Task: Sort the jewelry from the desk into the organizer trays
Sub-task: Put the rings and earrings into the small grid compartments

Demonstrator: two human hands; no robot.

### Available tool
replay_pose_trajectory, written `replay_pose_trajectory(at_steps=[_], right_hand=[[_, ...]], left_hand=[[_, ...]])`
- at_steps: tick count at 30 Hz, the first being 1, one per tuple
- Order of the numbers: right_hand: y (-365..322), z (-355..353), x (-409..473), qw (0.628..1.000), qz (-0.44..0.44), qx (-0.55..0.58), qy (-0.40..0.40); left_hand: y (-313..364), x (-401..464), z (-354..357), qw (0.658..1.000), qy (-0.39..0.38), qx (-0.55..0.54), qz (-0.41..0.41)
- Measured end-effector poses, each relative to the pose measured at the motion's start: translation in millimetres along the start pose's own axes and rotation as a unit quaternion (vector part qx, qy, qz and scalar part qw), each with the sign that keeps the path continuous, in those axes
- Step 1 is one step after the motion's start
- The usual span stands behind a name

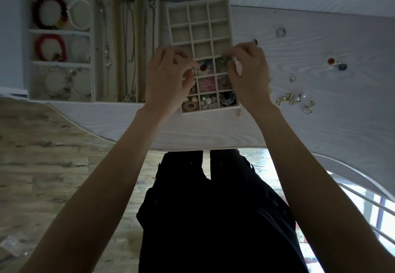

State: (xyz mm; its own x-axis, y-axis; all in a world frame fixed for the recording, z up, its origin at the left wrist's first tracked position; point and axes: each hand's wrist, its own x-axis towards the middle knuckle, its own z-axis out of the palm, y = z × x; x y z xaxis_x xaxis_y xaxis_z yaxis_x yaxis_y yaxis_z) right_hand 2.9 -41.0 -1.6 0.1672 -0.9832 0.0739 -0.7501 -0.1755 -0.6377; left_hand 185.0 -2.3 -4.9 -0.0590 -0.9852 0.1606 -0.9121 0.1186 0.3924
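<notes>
A cream grid tray (190, 14) stands in the middle of the white desk (320, 44); its near compartments hold earrings, a pink flower piece (207, 84) and small beads. My left hand (168, 76) hovers over the tray's left side, fingertips curled and pinching at a red and white earring (202, 68). My right hand (249, 74) is over the tray's right side, its fingers curled round a small dark piece (222, 60). Loose on the desk to the right lie a ring (280, 32), a red and blue earring pair (336, 64) and gold pieces (288, 99).
Left of the grid tray are a necklace tray (136, 46) with several chains and a bracelet tray (60, 31) with red, dark and pearl bracelets. A tiny charm (239, 114) lies by the grid tray's near right corner. The desk's front edge curves above my legs.
</notes>
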Motion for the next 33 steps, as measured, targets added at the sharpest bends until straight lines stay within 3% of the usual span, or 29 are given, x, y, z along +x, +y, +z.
replay_pose_trajectory(at_steps=[7,11,17,22,27,33], right_hand=[[-2,17,-2,0.986,-0.123,-0.113,-0.02],[-4,21,7,0.966,-0.171,-0.186,-0.06],[3,15,7,0.961,-0.175,-0.211,-0.037],[-2,17,2,0.959,-0.19,-0.192,-0.08],[0,19,0,0.952,-0.165,-0.251,-0.066],[-2,22,0,0.962,-0.139,-0.226,-0.061]], left_hand=[[3,4,7,0.99,-0.08,0.111,0.033],[5,3,7,0.988,-0.077,0.126,0.043],[7,5,5,0.988,-0.09,0.12,0.038],[5,8,7,0.989,-0.074,0.116,0.045],[3,9,9,0.99,-0.071,0.103,0.067],[5,10,11,0.991,-0.067,0.094,0.069]])
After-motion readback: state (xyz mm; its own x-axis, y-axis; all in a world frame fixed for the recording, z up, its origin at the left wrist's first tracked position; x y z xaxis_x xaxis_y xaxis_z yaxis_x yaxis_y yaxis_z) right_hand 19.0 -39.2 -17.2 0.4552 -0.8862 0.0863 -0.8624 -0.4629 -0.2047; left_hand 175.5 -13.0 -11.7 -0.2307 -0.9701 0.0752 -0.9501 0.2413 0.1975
